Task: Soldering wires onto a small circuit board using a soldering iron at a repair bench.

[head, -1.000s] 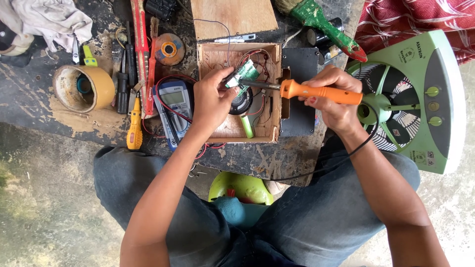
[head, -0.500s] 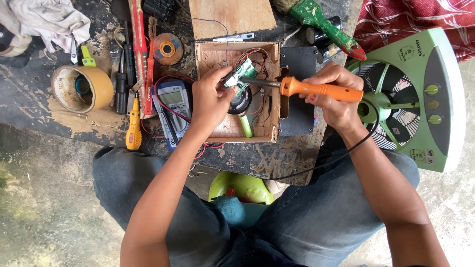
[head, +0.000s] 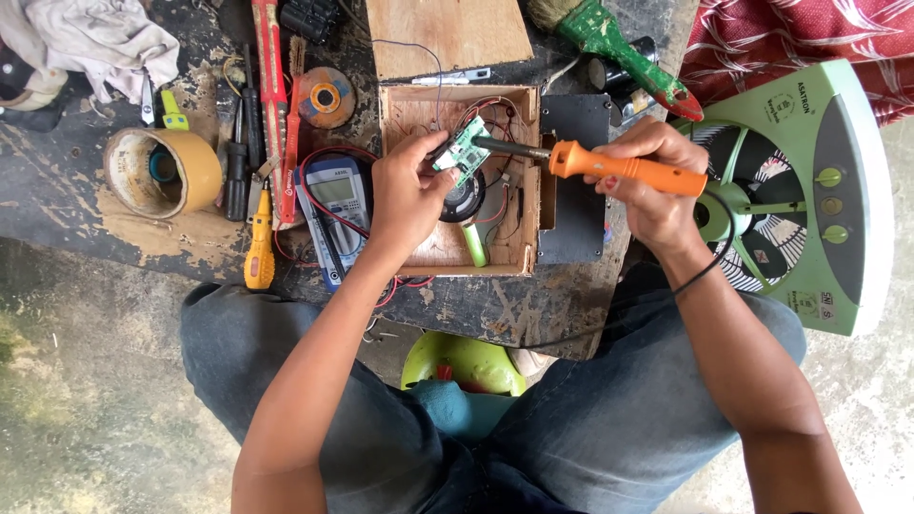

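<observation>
A low, dark, scuffed worktable (head: 86, 247) with worn, sawdust-coloured patches stands on a rough grey concrete floor (head: 67, 419) mottled with greenish stains. To one side the floor is paler and speckled (head: 876, 400). A red patterned cloth (head: 790, 38) lies at the far corner, and a crumpled off-white rag (head: 95, 38) sits on the table's opposite end. Soft, even daylight falls over everything, casting only faint shadows.

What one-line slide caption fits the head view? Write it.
Left hand holds a small green circuit board over an open wooden box; right hand applies an orange-handled soldering iron.
</observation>
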